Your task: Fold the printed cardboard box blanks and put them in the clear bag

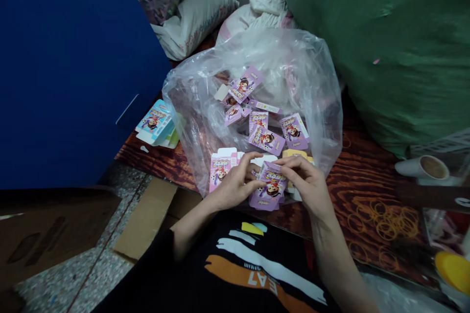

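Observation:
Both hands are on a small purple cardboard box (272, 183) printed with a cartoon girl, close to my body at the table's front edge. My left hand (238, 178) grips its left side between thumb and fingers. At its top right edge, my right hand (303, 176) pinches the box with thumb and fingertips. A pink box (220, 171) with its flap up stands left of my left hand. Partly behind my right hand is a yellow box (292, 153). Several folded purple boxes (266, 139) lie in a large clear plastic bag (316, 63) just beyond.
Blue and green flat boxes (156, 122) lie at the table's left edge. Yellow rubber bands (392, 222) are spread on the right, near a paper cup (422, 167) with a brown drink. White sacks (201, 10), a blue panel (73, 73) and a green bulky bag (389, 49) surround the table.

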Action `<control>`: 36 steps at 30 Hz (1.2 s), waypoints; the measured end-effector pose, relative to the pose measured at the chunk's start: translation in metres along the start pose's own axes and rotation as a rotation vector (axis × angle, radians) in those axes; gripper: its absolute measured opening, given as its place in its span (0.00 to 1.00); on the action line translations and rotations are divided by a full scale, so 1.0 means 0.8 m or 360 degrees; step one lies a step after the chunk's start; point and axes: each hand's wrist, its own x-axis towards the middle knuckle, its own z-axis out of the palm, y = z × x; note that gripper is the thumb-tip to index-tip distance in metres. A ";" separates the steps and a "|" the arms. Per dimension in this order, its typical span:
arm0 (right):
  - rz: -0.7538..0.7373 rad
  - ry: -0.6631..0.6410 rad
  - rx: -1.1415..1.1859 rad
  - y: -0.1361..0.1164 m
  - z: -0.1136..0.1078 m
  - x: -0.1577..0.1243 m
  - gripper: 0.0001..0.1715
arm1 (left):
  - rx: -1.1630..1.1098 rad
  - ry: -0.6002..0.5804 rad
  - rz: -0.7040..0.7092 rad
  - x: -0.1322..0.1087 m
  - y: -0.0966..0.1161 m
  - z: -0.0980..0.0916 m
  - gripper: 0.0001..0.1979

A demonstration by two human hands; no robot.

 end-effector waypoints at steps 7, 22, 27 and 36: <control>0.0199 0.0047 0.0041 0.004 -0.004 0.008 0.12 | 0.0271 -0.0086 0.0053 -0.004 -0.002 -0.006 0.33; 0.0013 -0.0334 -0.0224 -0.003 -0.023 0.001 0.08 | 0.0245 -0.0117 0.0175 0.001 0.000 -0.010 0.19; -0.0230 0.0589 0.0000 -0.008 -0.018 0.059 0.30 | 0.0079 0.0817 0.0391 0.003 0.007 -0.033 0.26; -0.0275 -0.0903 -0.1383 0.010 0.129 0.026 0.38 | 0.0089 0.1304 0.0609 0.004 -0.007 -0.057 0.21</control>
